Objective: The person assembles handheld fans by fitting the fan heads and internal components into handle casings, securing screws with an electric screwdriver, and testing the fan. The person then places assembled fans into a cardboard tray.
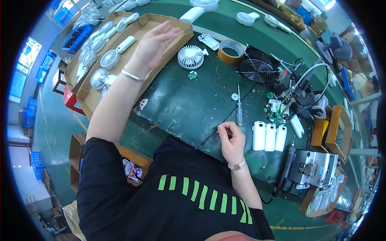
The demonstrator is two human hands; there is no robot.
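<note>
My left hand (159, 44) is stretched out with its fingers apart, above the near rim of a long cardboard tray (155, 19). Just past its fingertips a white handheld fan (192, 14) lies at the tray's far corner; its round head is slightly blurred. My right hand (232, 140) is at the bench's front edge, thumb and forefinger pinched on a thin black cord (209, 137) that ends in a blue tip. Between the hands sits a white round fan head (190, 57) with a small green circuit board (192, 74) beside it. A screwdriver (239, 108) lies beyond my right hand.
Several white fans (109, 59) fill the cardboard trays at left. Tape roll (230, 52), black cooling fan (257, 70) and a wired fixture (299, 86) stand along the back. White handle shells (270, 137), an electric screwdriver (286, 168) and a metal box (313, 168) are at right.
</note>
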